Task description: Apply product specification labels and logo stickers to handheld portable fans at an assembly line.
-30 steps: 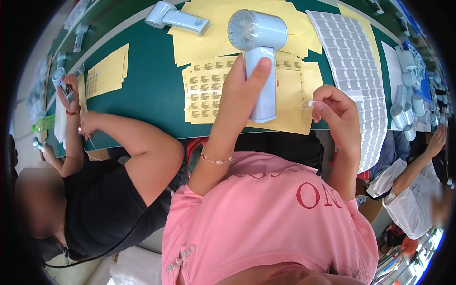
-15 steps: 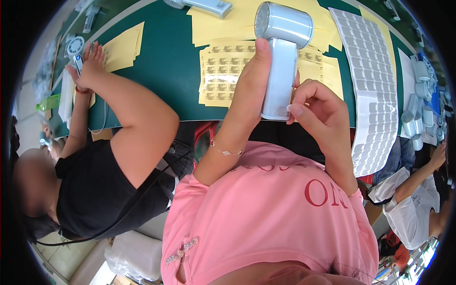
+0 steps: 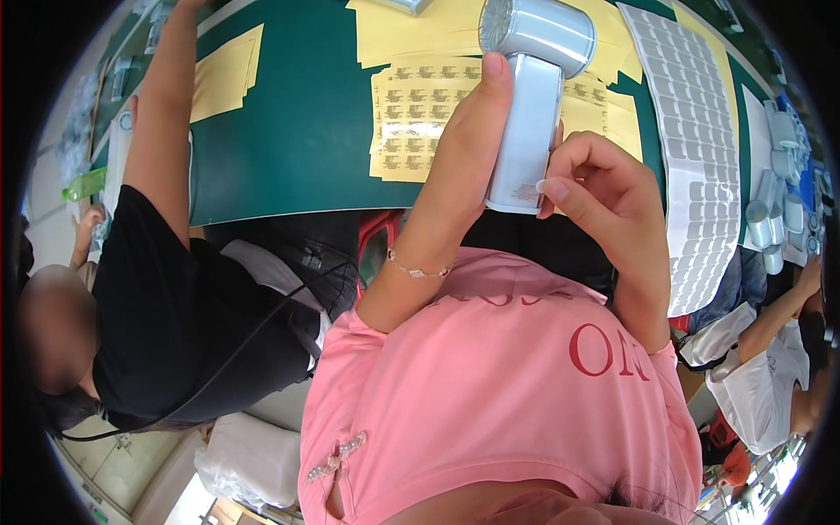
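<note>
A glossy light-blue handheld fan [image 3: 527,127], with a cylindrical head and a grille at its left end, is held up in front of me over the table edge. My left hand [image 3: 468,136] is closed around its handle, thumb along the left side and the other fingers hidden behind. My right hand [image 3: 605,184] grips the handle's lower right corner, the thumb tip next to a small printed patch [image 3: 526,189] near the bottom end. Its other fingers are curled, one showing behind the handle. Below the fan's head lies a yellow label sheet [image 3: 411,118] with printed rows.
More yellow sheets [image 3: 437,35] and a long grey-white sticker sheet [image 3: 696,166] lie on the green table [image 3: 280,149]. Several light-blue fans [image 3: 766,210] stand at the right. A co-worker in black [image 3: 166,315] sits at my left, arm reaching across the table; another [image 3: 761,376] is at right.
The fan and both my hands sit slightly higher and farther right in view, with the grip unchanged. The co-worker's arm at left has reached farther forward.
</note>
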